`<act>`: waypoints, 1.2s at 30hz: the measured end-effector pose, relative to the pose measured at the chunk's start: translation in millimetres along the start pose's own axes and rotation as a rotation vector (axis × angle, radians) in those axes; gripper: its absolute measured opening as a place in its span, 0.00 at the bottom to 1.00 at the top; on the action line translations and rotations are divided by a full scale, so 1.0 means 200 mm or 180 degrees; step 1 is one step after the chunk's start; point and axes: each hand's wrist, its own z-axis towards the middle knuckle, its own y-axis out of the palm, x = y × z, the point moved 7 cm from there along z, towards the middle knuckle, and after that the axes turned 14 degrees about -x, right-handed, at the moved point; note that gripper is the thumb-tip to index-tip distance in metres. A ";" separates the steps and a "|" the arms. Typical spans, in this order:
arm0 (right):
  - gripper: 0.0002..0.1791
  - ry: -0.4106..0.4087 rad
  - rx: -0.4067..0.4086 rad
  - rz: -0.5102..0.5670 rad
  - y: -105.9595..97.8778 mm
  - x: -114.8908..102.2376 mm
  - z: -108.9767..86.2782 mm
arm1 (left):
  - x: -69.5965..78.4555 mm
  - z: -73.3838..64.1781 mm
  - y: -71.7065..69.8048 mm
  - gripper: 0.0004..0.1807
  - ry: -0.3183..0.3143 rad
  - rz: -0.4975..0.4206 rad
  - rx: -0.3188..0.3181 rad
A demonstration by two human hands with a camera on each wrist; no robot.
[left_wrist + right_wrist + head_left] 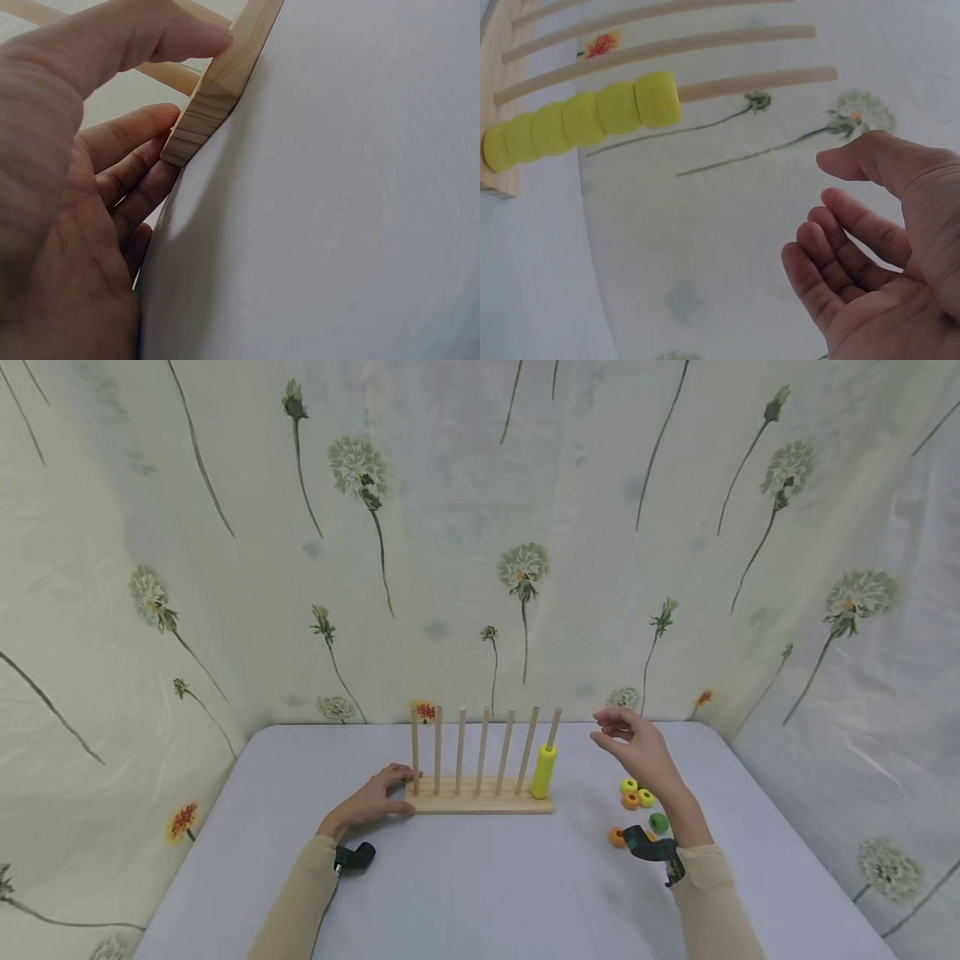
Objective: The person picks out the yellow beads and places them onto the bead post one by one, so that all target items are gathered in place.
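Observation:
A wooden peg rack [480, 807] with a row of upright pegs stands on the table. My left hand [375, 796] holds the left end of its base, thumb at the front edge and fingers behind; the left wrist view shows the thumb on the wooden base [217, 82]. Several yellow beads [543, 772] are stacked on the rightmost peg, whose top sticks out bare above them. To the right of the rack, my right hand [637, 747] is raised with loosely bent fingers. In the right wrist view nothing lies between its thumb and fingertips, and the yellow beads [619, 109] are off to the left.
Loose beads lie on the table below my right hand: yellow beads [628, 786], orange beads [630, 800] and a green bead [658, 823]. The right wrist camera [648, 845] partly covers some. A white cloth covers the table [480, 893]; a dandelion-print curtain [450, 527] surrounds it.

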 end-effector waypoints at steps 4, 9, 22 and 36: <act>0.23 0.0112 0.0044 -0.0042 -0.02 0.07 -0.03 | -0.05 0.02 0.00 0.37 -0.0085 0.0040 -0.0013; 0.24 0.0260 0.0073 -0.0039 -0.05 0.16 -0.09 | -0.05 0.02 0.00 0.37 -0.0105 0.0037 -0.0012; 0.25 0.0772 0.0122 -0.0058 -0.12 0.40 -0.22 | -0.05 0.01 0.00 0.37 -0.0063 0.0025 -0.0025; 0.26 0.1089 -0.0055 -0.0046 -0.06 0.65 -0.27 | -0.05 0.01 0.01 0.37 -0.0094 -0.0006 -0.0017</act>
